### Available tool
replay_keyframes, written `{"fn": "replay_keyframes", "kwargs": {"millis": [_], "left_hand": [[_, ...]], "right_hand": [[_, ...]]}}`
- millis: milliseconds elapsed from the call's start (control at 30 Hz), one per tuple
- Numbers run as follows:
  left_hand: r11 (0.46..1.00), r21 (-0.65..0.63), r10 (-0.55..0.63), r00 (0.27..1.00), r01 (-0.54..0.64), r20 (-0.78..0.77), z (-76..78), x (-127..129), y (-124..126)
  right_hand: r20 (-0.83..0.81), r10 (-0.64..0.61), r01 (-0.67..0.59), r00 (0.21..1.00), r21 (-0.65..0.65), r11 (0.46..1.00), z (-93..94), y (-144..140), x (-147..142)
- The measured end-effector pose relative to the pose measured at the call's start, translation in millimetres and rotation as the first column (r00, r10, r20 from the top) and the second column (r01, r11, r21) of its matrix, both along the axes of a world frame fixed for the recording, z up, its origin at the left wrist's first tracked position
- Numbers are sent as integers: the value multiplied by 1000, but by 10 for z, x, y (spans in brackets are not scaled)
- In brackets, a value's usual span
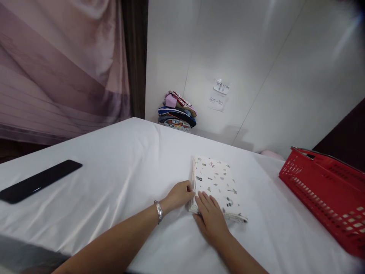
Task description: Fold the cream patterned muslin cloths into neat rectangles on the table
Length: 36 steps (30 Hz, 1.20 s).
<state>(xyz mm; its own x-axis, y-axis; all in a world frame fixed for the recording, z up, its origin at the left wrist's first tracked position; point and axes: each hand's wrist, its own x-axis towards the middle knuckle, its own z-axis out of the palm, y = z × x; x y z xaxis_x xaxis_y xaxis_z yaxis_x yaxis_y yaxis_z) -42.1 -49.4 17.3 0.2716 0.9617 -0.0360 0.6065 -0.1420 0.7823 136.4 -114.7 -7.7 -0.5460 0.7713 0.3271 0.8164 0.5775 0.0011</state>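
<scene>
A white cloth (218, 177) with small printed figures lies folded in several layers on the white-covered table. At its left edge, my left hand (181, 194) has its fingers closed in a pinch on the layers; a silver bracelet circles that wrist. My right hand (211, 217) rests on the near left corner of the cloth, fingers stretched out flat on top, with the thumb lower down by the near edge. The underside of the cloth is hidden.
A red plastic basket (327, 194) stands at the right. On the left lies a flat black object (40, 180). Folded clothes (176, 112) are stacked at the far edge by the wall, where paper notes (218, 97) hang. A pink curtain (62, 64) hangs left.
</scene>
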Motion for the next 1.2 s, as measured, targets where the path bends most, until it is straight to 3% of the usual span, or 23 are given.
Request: {"fn": "replay_keyframes", "kwargs": {"millis": [100, 167, 233, 300, 367, 433, 600, 700, 833, 933, 1000, 1200], "left_hand": [[994, 99, 55, 997, -49, -57, 59, 41, 87], [969, 245, 72, 991, -41, -116, 106, 102, 174], [918, 396, 49, 981, 31, -190, 146, 199, 290], [875, 463, -7, 959, 144, -284, 167, 322, 435], [856, 456, -59, 923, 242, -379, 160, 447, 602], [871, 404, -76, 888, 281, -453, 118, 541, 768], [951, 235, -66, 877, 199, -476, -54, 585, 996], [953, 224, -75, 876, 203, -477, -67, 560, 992], [959, 168, -110, 845, 228, -523, 65, 614, 1023], [946, 238, -62, 842, 221, -536, 135, 717, 1139], [941, 280, -10, 845, 188, -535, 114, 777, 1233], [972, 211, 29, 831, 107, -555, -86, 814, 1382]], "right_hand": [[-8, -9, 8, 1000, -28, 1000, 16, -4, -9], [-25, -14, 13, 1000, -42, 999, 16, -7, -13], [-38, -17, 14, 999, -57, 998, 14, -7, -13], [-45, -17, 13, 999, -77, 997, 13, -5, -9], [-50, -16, 11, 999, -95, 995, 13, -3, -5], [-57, -18, 12, 998, -101, 995, 10, -3, -4], [-57, 1, -6, 998, -92, 996, -4, -8, -4], [-48, 15, -20, 999, -103, 995, -6, -7, 2], [-40, 27, -32, 999, -131, 991, -8, -1, 18], [-40, 38, -44, 998, -145, 988, -12, -1, 24], [-40, 39, -45, 998, -154, 987, -16, -4, 25], [-51, 49, -57, 997, -158, 986, -33, -12, 27]]}}
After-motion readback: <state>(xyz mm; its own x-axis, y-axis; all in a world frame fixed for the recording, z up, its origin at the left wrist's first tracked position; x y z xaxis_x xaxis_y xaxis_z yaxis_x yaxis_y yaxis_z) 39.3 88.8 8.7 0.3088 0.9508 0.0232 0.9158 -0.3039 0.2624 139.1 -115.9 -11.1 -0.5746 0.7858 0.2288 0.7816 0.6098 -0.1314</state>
